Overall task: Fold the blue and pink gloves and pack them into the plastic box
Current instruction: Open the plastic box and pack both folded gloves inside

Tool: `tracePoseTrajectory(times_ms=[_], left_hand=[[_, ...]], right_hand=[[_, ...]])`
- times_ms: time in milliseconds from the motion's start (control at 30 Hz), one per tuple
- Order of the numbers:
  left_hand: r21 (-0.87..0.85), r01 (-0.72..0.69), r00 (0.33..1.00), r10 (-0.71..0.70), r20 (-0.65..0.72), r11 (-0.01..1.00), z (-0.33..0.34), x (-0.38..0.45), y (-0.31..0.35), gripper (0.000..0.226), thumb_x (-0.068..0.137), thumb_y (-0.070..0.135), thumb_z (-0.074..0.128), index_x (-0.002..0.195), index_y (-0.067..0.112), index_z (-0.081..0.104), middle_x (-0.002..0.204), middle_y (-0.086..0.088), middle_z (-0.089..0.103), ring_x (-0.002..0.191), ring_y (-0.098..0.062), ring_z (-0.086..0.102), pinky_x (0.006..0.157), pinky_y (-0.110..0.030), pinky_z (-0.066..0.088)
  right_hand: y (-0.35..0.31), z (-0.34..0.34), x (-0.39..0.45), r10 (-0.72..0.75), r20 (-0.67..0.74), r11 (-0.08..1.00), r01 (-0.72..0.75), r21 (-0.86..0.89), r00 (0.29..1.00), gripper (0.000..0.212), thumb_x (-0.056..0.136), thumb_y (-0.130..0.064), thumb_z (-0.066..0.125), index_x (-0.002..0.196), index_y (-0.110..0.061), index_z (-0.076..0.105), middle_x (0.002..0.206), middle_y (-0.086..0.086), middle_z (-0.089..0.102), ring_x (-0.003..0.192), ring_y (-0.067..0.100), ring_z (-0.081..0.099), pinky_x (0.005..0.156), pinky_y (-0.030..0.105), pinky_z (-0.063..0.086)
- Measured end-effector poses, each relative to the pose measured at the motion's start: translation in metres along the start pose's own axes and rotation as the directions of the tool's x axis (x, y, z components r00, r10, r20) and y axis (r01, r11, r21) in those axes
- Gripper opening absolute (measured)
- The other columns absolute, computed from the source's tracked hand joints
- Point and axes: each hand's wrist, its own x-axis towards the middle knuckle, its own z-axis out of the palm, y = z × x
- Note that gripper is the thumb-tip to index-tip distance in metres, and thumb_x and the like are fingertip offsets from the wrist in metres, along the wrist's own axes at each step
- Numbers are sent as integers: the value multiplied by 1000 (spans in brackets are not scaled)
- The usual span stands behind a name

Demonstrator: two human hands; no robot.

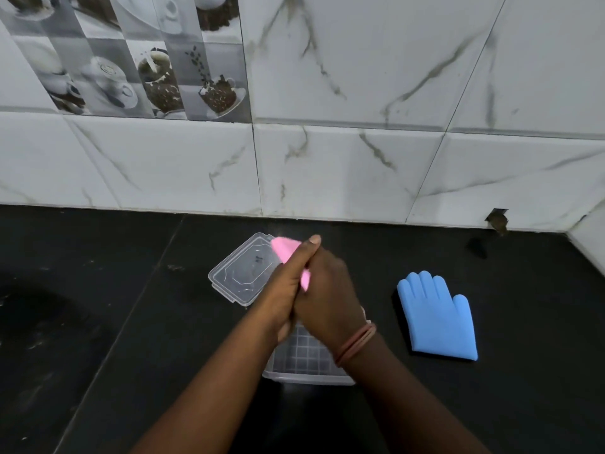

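Observation:
Both hands are pressed together above the counter with the pink glove [285,249] squeezed between them. Only a pink corner at the top and a sliver between the palms show. My left hand [284,291] and my right hand [329,296] both grip it. Under my wrists sits the clear plastic box [306,360], its gridded bottom partly hidden by my arms. The blue glove [438,317] lies flat on the black counter to the right, fingers pointing away from me.
The clear lid [242,273] lies on the counter just behind and left of my hands. A marble-tiled wall [327,165] closes the back of the black counter [131,306]. A small hole in the wall [497,219] is at the far right.

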Motion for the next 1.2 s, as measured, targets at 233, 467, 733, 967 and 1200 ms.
tracePoseTrajectory(times_ms=[233, 467, 733, 967, 1200], left_hand=[[-291, 40, 999, -38, 16, 956, -37, -5, -29, 52, 98, 32, 51, 140, 2, 58, 134, -28, 66, 120, -40, 67, 100, -53, 55], [-282, 197, 974, -154, 169, 939, -69, -13, -33, 51, 86, 26, 61, 132, 4, 67, 134, -26, 66, 118, -45, 66, 99, -54, 53], [61, 391, 920, -393, 15, 918, -71, -13, -26, 35, 84, 23, 75, 114, 5, 78, 117, -22, 75, 96, -34, 76, 84, -45, 63], [456, 278, 949, -169, -265, 845, -62, -6, -41, 19, 102, 3, 50, 110, 6, 67, 109, -20, 76, 105, -36, 73, 99, -60, 55], [782, 113, 899, 273, -344, 612, -44, -3, -65, 37, 98, 7, 57, 135, 7, 53, 130, -17, 65, 114, -32, 62, 94, -35, 47]], right_hand=[[25, -17, -15, 242, 357, 943, -306, 133, 902, 37, 78, -42, 79, 107, -24, 65, 104, -4, 65, 91, 10, 62, 82, 29, 54], [71, -40, -30, 607, 390, 524, -718, 459, 693, 100, 62, -49, 91, 142, -11, 43, 129, 2, 63, 112, 21, 66, 91, 41, 57], [87, -21, -80, 642, 510, 179, -758, 627, 573, 42, 78, -13, 83, 117, -13, 65, 105, 11, 78, 95, 32, 75, 81, 56, 61], [87, -10, -77, 728, 296, 504, -776, 380, 618, 35, 81, -21, 82, 111, -17, 63, 103, -1, 70, 89, 12, 66, 59, 22, 51], [94, 8, -68, 714, 148, 658, -728, 194, 685, 35, 83, -26, 78, 110, -25, 55, 102, -7, 61, 92, 11, 61, 82, 29, 49]])
